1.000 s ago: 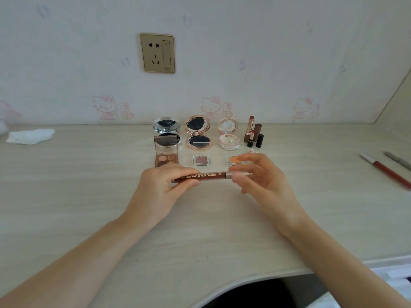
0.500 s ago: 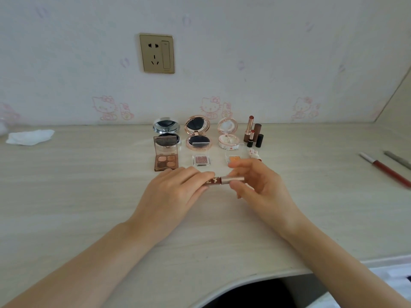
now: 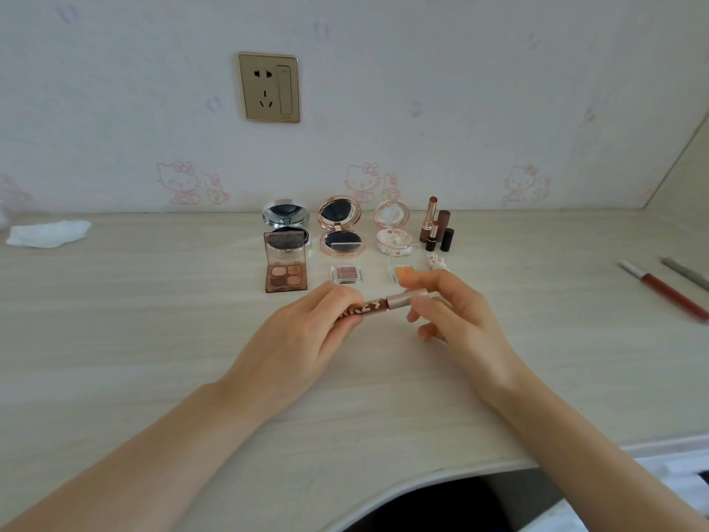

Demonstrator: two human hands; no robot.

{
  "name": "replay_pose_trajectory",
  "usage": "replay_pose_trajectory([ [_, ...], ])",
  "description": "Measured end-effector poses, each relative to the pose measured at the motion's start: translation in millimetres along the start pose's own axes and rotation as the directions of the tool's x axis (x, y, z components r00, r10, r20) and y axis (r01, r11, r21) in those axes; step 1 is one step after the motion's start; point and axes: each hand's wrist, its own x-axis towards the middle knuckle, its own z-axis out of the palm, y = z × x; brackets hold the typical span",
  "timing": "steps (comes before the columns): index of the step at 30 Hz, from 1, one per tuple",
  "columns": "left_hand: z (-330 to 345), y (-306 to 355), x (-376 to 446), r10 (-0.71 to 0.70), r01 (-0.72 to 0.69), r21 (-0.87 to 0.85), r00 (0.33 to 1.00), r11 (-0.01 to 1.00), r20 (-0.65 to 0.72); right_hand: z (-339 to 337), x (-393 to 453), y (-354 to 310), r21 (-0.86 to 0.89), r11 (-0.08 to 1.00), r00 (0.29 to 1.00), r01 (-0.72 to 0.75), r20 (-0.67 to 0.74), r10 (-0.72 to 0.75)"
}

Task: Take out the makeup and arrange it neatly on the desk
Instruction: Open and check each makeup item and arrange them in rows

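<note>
A brown lip gloss tube (image 3: 370,306) with pale lettering and a rose-gold cap lies across both hands above the desk (image 3: 115,339). My left hand (image 3: 295,339) wraps its brown barrel; my right hand (image 3: 456,312) pinches the cap end. Behind them stand rows of makeup: an open silver compact (image 3: 286,216), a rose-gold compact (image 3: 340,228), a pink floral compact (image 3: 393,228), upright lipsticks (image 3: 435,224), an open eyeshadow quad (image 3: 286,266), a small pink single shadow (image 3: 346,274) and an orange one (image 3: 406,271), partly hidden by my right fingers.
A red lip pencil (image 3: 663,289) and a grey pencil (image 3: 686,272) lie at the far right. A crumpled white tissue (image 3: 48,233) sits at the back left. A wall socket (image 3: 268,87) is above the desk. The desk's curved front edge (image 3: 441,478) runs below my arms.
My left hand slid to the right along the tube and now covers most of the barrel. The tube's cap end tilted slightly upward. The makeup rows have not moved.
</note>
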Motion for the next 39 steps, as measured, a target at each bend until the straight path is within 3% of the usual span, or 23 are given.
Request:
replay_pose_trajectory([
  [2, 2, 1, 0, 0.01, -0.01, -0.034, 1.0, 0.999, 0.018, 1, 0, -1, 0.035, 0.999, 1.0, -0.028, -0.013, 0.028],
  [6, 3, 0, -1, 0.017, -0.015, -0.063, 1.0, 0.998, 0.023, 3, 0, 1, -0.064, 0.998, 1.0, -0.026, 0.015, 0.027],
  [11, 3, -4, -1, 0.003, -0.009, -0.092, 0.998, 0.996, -0.055, -1, -1, -1, 0.038, 0.999, 0.997, -0.026, 0.076, 0.023],
  [15, 3, -8, 0, -0.012, -0.003, -0.131, 0.994, 0.991, -0.109, 1, 2, 1, 0.005, 0.998, 0.996, -0.069, -0.054, 0.069],
  [18, 4, -9, 0, -0.04, 0.019, -0.165, 0.991, 0.986, -0.124, 2, 2, 1, -0.084, 0.995, 0.997, -0.045, -0.071, 0.039],
  [23, 1, -10, 1, -0.081, 0.057, -0.176, 0.988, 0.983, -0.134, -1, 0, 1, 0.025, 0.999, 0.999, 0.025, -0.022, -0.024],
  [30, 2, -8, 1, -0.075, 0.05, -0.189, 0.99, 0.981, -0.123, 2, 1, 0, -0.044, 0.998, 0.997, -0.048, -0.063, 0.045],
  [36, 1, -9, 2, -0.066, 0.034, -0.217, 0.988, 0.976, -0.143, -2, 0, -1, 0.104, 0.994, 1.0, -0.024, 0.01, 0.023],
  [39, 2, -10, 2, -0.059, 0.026, -0.223, 0.988, 0.975, -0.143, 2, 1, 0, 0.121, 0.99, 0.997, -0.074, -0.029, 0.078],
])
